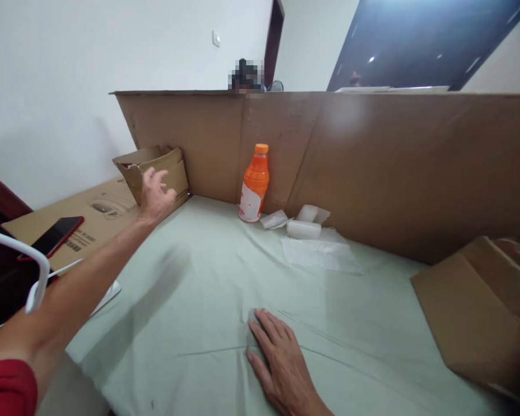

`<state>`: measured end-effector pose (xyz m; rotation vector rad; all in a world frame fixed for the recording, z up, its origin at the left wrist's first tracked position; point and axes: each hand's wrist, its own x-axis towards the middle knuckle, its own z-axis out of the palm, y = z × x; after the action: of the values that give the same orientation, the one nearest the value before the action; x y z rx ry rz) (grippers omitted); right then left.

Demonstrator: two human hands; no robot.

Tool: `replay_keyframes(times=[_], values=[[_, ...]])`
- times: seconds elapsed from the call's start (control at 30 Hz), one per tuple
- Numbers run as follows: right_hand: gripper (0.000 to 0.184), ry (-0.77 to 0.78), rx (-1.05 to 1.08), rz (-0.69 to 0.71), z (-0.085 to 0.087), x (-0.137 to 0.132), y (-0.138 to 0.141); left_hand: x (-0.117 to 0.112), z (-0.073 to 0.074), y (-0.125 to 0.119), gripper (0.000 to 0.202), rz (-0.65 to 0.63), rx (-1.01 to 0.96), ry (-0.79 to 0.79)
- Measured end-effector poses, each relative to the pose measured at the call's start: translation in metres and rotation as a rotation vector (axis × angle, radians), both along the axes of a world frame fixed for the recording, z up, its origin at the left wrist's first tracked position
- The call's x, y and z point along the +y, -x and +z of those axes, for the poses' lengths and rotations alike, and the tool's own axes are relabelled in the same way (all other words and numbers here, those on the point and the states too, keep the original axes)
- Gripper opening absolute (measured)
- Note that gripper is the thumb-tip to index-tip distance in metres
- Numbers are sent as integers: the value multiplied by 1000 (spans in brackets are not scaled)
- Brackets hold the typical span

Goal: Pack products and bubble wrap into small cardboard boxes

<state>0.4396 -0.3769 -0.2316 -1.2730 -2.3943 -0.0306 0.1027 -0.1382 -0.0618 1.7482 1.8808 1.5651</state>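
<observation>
My left hand (155, 193) reaches far out to the left, fingers spread and slightly curled, right in front of a small open cardboard box (156, 167); it holds nothing. My right hand (279, 358) lies flat, palm down, on the pale green cloth (199, 312) near the front. An orange drink bottle (255, 184) stands upright against the tall cardboard screen (372, 156). Beside it lie small white packets (303, 228) and a clear plastic sheet (320, 254).
A flat cardboard sheet (91, 214) at the left carries a red phone (56, 236). Another cardboard box (476, 312) sits at the right edge. A white curved bar (34, 271) crosses the near left. Another person is partly visible behind the screen.
</observation>
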Motion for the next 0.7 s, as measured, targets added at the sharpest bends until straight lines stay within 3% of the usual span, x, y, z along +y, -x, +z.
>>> replay_keyframes(times=[0.1, 0.17, 0.27, 0.37, 0.5, 0.6, 0.7], values=[[39, -55, 51, 31, -2, 4, -8, 25, 21, 34, 62, 178, 289, -9], [38, -73, 73, 35, -4, 6, -10, 41, 26, 49, 63, 228, 417, 61], [38, -57, 97, 32, -5, 8, -11, 58, 21, 61, 66, 178, 461, 248], [37, -46, 117, 31, -6, 7, -12, 60, 7, 60, 59, 125, 443, 357], [38, -84, 123, 41, -7, 6, -15, 40, 4, 46, 60, 193, 476, 127], [39, -102, 108, 47, -9, 7, -16, 27, 16, 38, 67, 215, 554, -56], [39, -105, 107, 49, -11, 9, -18, 28, 29, 38, 69, 227, 598, -54]])
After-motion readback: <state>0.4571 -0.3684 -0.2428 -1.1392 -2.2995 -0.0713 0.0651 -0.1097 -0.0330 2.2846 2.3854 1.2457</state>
